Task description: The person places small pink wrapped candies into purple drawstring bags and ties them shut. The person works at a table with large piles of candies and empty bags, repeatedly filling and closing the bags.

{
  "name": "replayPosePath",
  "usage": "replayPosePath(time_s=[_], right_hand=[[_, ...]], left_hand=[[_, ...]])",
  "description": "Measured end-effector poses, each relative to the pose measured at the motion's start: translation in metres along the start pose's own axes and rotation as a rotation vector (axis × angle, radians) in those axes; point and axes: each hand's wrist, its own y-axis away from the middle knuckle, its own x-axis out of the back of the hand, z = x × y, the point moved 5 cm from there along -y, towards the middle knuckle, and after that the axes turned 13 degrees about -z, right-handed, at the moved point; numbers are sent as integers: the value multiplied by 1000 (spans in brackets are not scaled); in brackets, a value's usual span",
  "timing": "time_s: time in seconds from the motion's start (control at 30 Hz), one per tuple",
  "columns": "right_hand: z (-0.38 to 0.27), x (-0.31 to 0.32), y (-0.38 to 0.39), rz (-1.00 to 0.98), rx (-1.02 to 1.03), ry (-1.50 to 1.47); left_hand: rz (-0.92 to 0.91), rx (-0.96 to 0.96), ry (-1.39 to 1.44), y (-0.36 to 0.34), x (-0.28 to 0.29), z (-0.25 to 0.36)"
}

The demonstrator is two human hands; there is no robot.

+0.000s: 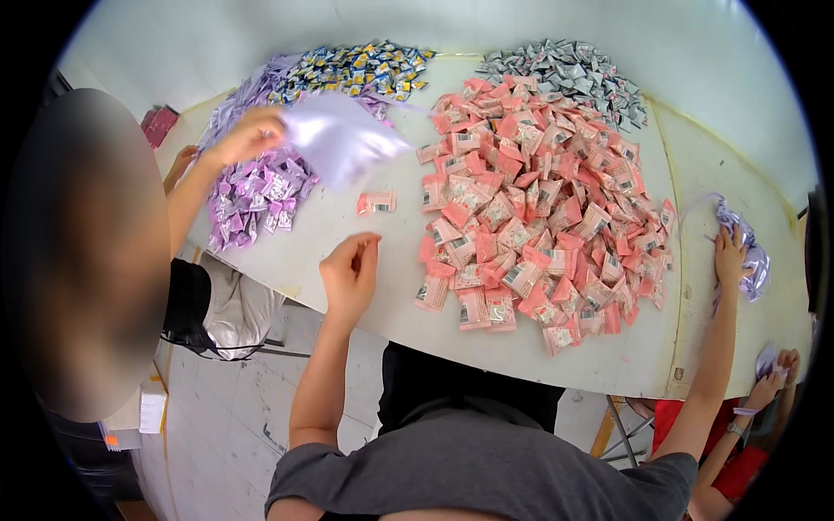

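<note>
**Spill risk, near side**

Head view: L hand [350, 273] is pinching its fingertips together, nothing visible in them. R hand [730, 252] is resting on a crumpled lavender pouch [757, 273]; can't tell if it's gripping. Pink pkt pile [530, 208] is sitting btwn hands; a loose pink pkt [376, 202] is lying just beyond L hand. Poss. trouble: pile's crowding the table [395, 300] edge, so a sweeping forearm could be knocking pkts off.
</note>
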Motion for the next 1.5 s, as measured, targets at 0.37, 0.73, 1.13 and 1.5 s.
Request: replayPosePath(time_s=[0.37,0.73,1.13,1.5], right_hand=[[-122,80,-7,207,415,-488],[-313,66,-99,221,825,-468],[-335,66,-93,-8,1055,-387],[-239,68,-73,-955,607,-1955]], left_hand=[[-133,-100,-355,-88,-9,-40],[-405,157,-231,-109,-37,-7],[-291,14,17,-112,-7,45],[-322,-167,-183,-60,-15,104]])
